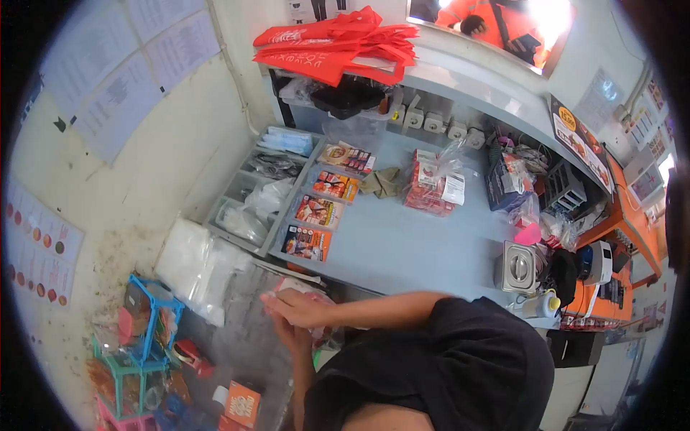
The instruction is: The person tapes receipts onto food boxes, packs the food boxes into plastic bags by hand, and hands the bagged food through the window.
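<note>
Both hands are together at the lower middle, beside the grey counter edge. My right hand (298,307) reaches in from the right with its fingers closed together over a pink and white plastic packet (296,285). My left hand (289,335) comes up from below and lies under the right one; its fingers are mostly hidden. The packet shows above the knuckles and behind the wrists, partly covered.
Trays with printed cards (314,211) and plastic bags line the blue-grey counter (388,251). A wrapped red bundle (435,183), steel container (519,267) and red bags (334,47) lie beyond. Coloured baskets (147,363) stand lower left. Another person (496,25) appears through the opening.
</note>
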